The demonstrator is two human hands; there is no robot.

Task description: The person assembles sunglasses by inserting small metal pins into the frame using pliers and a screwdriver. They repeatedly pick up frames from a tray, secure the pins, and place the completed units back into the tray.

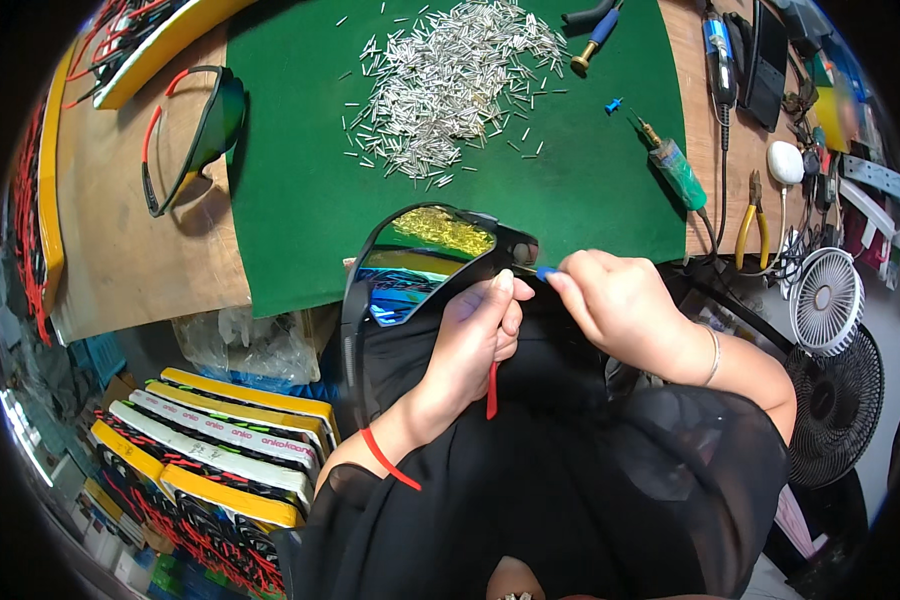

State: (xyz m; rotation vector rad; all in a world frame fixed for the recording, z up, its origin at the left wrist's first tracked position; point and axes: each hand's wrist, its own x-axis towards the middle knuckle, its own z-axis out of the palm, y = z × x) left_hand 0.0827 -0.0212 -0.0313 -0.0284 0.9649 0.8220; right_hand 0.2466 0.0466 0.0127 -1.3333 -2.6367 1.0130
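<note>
Green felt mat (300, 200) covers the wooden bench ahead of you, with a heap of small silver metal pins (450, 75) at its far side. Your black-framed sports sunglasses with mirrored lens (420, 255) hang over the mat's near edge, above your lap. Your left hand (475, 335) is clamped on the frame at its right hinge corner, thumb on top. Your right hand (620, 305) pinches a small blue-handled tool (546, 272), fingertips closed together, its tip touching that same hinge, just beside your left thumb.
</note>
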